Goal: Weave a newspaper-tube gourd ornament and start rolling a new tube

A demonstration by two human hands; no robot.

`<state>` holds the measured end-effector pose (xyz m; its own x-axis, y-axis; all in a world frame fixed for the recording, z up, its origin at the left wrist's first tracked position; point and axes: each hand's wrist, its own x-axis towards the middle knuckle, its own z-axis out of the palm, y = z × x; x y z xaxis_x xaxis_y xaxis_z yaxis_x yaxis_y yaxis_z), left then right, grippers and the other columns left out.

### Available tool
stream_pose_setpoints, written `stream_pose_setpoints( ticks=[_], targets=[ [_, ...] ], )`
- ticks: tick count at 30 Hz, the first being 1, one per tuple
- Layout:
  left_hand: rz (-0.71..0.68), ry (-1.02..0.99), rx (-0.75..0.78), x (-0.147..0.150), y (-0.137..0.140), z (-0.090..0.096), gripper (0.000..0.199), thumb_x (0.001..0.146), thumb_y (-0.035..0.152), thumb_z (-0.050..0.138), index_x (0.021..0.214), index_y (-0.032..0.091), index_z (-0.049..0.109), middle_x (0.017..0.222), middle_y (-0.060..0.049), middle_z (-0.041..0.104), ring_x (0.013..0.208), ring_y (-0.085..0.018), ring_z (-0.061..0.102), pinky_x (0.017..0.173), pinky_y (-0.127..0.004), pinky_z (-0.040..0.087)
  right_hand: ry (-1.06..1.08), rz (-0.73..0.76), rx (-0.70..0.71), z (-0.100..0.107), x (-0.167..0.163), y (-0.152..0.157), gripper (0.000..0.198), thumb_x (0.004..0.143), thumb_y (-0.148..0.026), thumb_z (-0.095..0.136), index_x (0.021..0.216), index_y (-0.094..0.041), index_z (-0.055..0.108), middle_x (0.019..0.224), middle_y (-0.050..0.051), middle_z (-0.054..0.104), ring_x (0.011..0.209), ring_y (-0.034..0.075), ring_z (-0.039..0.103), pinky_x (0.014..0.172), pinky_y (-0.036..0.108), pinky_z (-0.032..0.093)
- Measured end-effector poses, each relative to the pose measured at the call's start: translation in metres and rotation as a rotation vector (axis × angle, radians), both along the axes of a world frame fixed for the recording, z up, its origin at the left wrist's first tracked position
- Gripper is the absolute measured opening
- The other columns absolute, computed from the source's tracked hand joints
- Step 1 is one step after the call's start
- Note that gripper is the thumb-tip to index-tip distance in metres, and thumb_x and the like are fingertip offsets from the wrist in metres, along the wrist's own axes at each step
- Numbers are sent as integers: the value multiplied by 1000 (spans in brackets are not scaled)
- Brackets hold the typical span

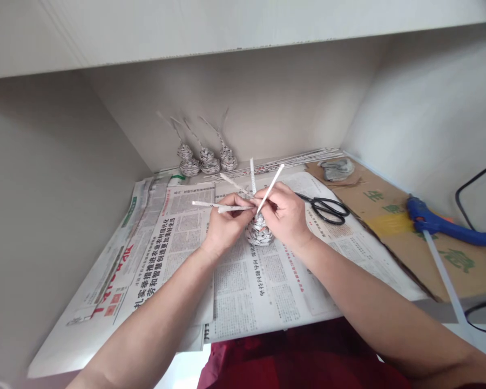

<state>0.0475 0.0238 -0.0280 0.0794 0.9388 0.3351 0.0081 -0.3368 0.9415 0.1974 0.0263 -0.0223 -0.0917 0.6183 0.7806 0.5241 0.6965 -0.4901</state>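
Head view: hands (285,213) pinch paper strips (270,189) (black scissors (316,202) nearby)

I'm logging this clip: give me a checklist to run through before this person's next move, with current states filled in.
1. Left hand at the top of the woven piece: ok, fingers close around a paper strip.
2. Right hand working there too: ok, fingers at a white strip that slants upward.
3. Loose strip ends all tucked in: not ok, several stick out.
4. Woven piece resting on the newspaper: cannot tell from this angle.
5. Scissors blades closed: cannot tell, partly hidden behind the right hand.
6. Glue gun away from both hands: ok, over the cardboard.
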Motion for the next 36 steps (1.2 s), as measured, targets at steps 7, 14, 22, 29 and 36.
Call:
stream_pose_setpoints(
  ticks=[7,14,22,29,36],
  targets=[
    [-28,-163,-190,5,1,-1,21,65,22,76,81,16,64,72,0,66,66,-13,60,66,-26,47,-67,-6,3,0,2,-2,21,84,-9,56,87,-26,67,91,2,65,84,18,63,77,31,50],
    [-33,-72,-256,-1,2,3,8,64,18,73,70,16,67,64,1,62,59,-11,54,59,-25,44,-125,-29,43,-3,1,-5,22,84,-8,53,84,-25,68,92,4,65,84,18,64,77,29,51],
    [-98,-160,-230,2,4,-2,14,69,25,74,76,15,67,72,-2,66,67,-13,59,67,-27,47,199,-14,-149,-5,-2,4,9,82,-16,61,80,-24,66,79,0,62,70,15,59,66,29,49],
    [-157,8,-66,-6,6,0,19,70,29,78,82,16,70,81,-4,71,75,-16,64,74,-30,51,585,275,-731,-8,8,25,15,66,-30,76,71,-19,67,60,-3,61,50,10,53,43,22,40],
    [-204,177,164,-7,0,6,9,81,26,70,85,19,73,92,-7,72,88,-20,67,83,-35,53,562,388,-893,8,16,20,22,61,-32,81,70,-16,69,54,-3,61,44,8,50,39,21,37]
  ],
)
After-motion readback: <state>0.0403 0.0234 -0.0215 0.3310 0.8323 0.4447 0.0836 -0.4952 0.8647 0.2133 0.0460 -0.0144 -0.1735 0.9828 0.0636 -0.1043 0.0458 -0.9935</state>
